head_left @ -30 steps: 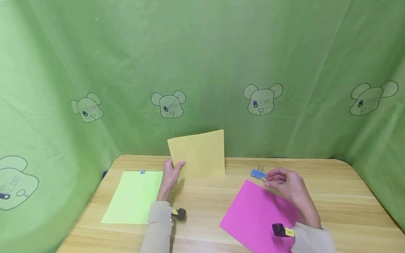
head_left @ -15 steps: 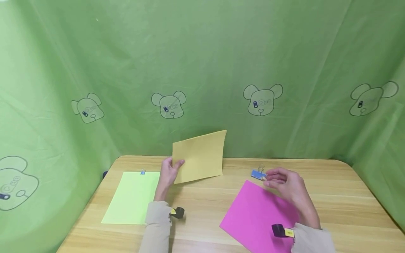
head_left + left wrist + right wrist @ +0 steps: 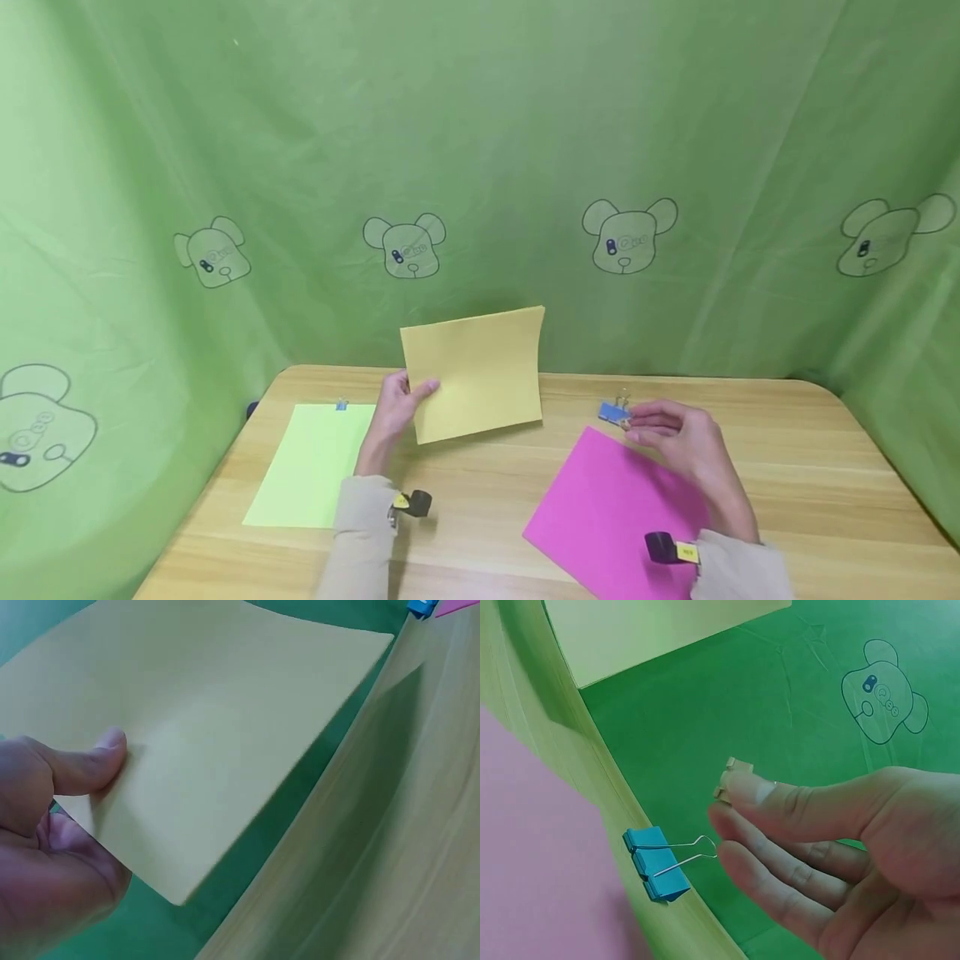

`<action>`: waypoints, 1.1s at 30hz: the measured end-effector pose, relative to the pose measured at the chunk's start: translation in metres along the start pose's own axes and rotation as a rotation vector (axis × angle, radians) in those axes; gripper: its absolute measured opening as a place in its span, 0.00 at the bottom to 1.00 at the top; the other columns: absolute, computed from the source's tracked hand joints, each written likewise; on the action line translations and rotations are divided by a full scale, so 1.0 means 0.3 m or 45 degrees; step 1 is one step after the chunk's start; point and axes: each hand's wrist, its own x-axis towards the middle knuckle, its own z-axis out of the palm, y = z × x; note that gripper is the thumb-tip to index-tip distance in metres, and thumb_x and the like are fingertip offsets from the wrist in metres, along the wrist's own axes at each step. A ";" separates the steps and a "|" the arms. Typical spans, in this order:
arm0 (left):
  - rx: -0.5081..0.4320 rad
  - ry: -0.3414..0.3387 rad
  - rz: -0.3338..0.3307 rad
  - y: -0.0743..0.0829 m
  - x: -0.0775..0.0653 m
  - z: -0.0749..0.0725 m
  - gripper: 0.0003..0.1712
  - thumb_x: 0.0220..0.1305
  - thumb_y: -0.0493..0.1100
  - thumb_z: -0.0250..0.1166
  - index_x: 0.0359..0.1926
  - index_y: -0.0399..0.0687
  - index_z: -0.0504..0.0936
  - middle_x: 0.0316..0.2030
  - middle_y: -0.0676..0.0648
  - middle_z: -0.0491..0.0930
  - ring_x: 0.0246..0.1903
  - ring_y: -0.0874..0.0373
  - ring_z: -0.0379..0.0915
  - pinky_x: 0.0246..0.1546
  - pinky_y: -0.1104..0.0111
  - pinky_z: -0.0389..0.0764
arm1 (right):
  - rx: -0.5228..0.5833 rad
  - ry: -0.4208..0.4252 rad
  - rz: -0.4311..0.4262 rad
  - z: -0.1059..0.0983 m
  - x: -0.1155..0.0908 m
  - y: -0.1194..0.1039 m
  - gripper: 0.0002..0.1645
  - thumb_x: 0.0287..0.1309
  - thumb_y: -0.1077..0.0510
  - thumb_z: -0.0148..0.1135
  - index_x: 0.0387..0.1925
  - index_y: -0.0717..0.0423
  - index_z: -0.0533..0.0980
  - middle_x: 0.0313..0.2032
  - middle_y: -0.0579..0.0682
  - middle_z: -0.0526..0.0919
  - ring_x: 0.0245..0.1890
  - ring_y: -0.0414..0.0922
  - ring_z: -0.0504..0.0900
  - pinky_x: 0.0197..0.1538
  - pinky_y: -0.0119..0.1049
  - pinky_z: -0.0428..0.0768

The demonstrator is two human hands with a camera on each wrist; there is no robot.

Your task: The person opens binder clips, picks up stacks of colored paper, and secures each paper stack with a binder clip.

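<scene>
My left hand (image 3: 392, 410) grips a sheet or thin stack of yellow paper (image 3: 480, 371) by its left edge, thumb on the front face. In the left wrist view the paper is lifted above the wooden table, its shadow falling below. Between thumb and fingertips, my right hand (image 3: 682, 437) pinches a small yellowish binder clip (image 3: 740, 766), partly covered by the thumb. Close to those fingers, a larger blue binder clip (image 3: 658, 864) rests on the table with its wire handles toward the back. Beneath the right forearm lies magenta paper (image 3: 600, 508).
Light green paper (image 3: 307, 467) lies at the left of the wooden table (image 3: 465, 517), a small blue binder clip (image 3: 342, 406) on its far edge. A green curtain (image 3: 510, 150) printed with bear heads hangs behind the table and along its sides.
The yellow paper swings and tilts in my left hand, its face now turned more toward me, while the left forearm shifts slightly left. My right hand stays nearly still.
</scene>
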 end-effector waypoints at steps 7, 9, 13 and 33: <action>-0.132 -0.093 -0.098 0.009 -0.011 -0.008 0.21 0.72 0.35 0.62 0.63 0.36 0.76 0.54 0.38 0.82 0.51 0.48 0.80 0.62 0.52 0.77 | 0.050 0.000 0.012 -0.005 0.000 -0.004 0.27 0.57 0.58 0.76 0.56 0.64 0.80 0.48 0.59 0.88 0.42 0.39 0.88 0.45 0.25 0.83; -0.135 -0.121 -0.103 0.010 -0.013 -0.014 0.21 0.72 0.35 0.62 0.64 0.37 0.76 0.55 0.39 0.82 0.52 0.49 0.80 0.61 0.55 0.77 | 0.056 0.009 0.008 -0.004 0.002 -0.004 0.26 0.57 0.59 0.76 0.56 0.64 0.80 0.48 0.59 0.88 0.42 0.38 0.88 0.45 0.24 0.82; -0.152 -0.162 -0.107 0.014 -0.021 -0.025 0.22 0.72 0.35 0.62 0.64 0.37 0.75 0.55 0.40 0.82 0.53 0.50 0.80 0.62 0.56 0.77 | 0.082 0.021 0.006 -0.003 0.003 -0.003 0.27 0.57 0.57 0.77 0.55 0.65 0.80 0.49 0.60 0.87 0.41 0.34 0.86 0.46 0.23 0.82; -0.121 -0.256 -0.193 0.009 -0.055 -0.053 0.20 0.72 0.36 0.62 0.61 0.31 0.75 0.47 0.44 0.84 0.48 0.53 0.80 0.57 0.62 0.80 | 0.493 0.074 0.069 -0.026 -0.011 0.012 0.31 0.58 0.54 0.77 0.60 0.60 0.78 0.44 0.38 0.89 0.44 0.35 0.87 0.49 0.26 0.83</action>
